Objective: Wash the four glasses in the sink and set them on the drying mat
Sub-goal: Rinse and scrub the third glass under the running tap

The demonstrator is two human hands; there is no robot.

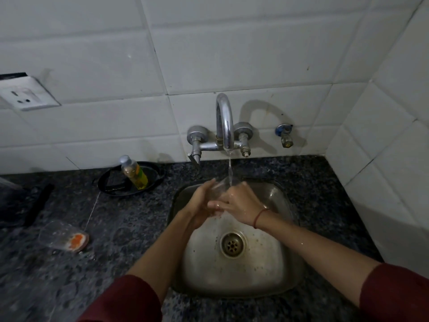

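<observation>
Glass point(220, 185), clear, smooth, gripped in wet hands point(200, 203) point(241, 206), above steel sink point(267, 268)

Head camera looks steeply down, close over sink point(290, 270).

One clear drinking glass point(220, 186). Left hand point(197, 203), right hand point(242, 204), that's two hands. One square steel sink point(257, 273), one arched chrome tap point(224, 122), one yellow-green plastic bottle point(136, 175), one round black pan point(152, 169), one clear plastic tub point(60, 235), one white wall socket point(29, 94).
</observation>
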